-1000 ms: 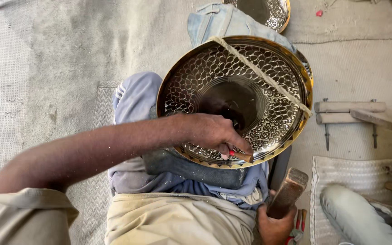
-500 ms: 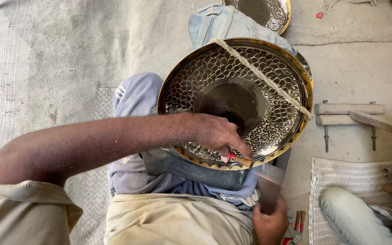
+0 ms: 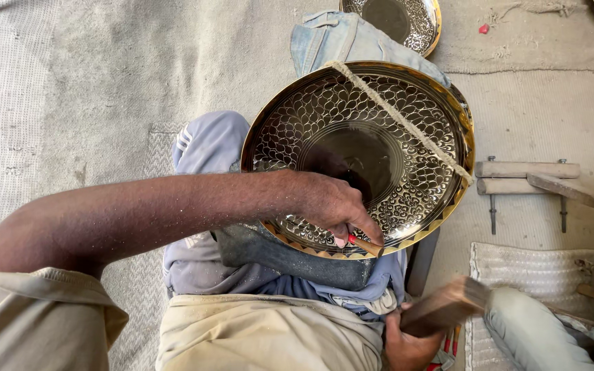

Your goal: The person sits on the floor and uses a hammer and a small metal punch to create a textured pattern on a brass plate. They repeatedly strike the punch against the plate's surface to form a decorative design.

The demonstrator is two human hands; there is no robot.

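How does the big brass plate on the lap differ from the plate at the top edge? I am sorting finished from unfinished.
The big brass plate is in full view, tilted on the lap; the far plate lies on the floor, cut off by the frame. A rope crosses the big plate; none shows on the far one. The left hand rests on the big plate; the far plate is untouched. Both have patterned surfaces with plain centres.

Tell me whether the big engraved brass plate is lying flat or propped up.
Propped up at a tilt. The brass plate rests its lower rim on the dark block over the lap, held by a rope across its face; the left hand steadies it.
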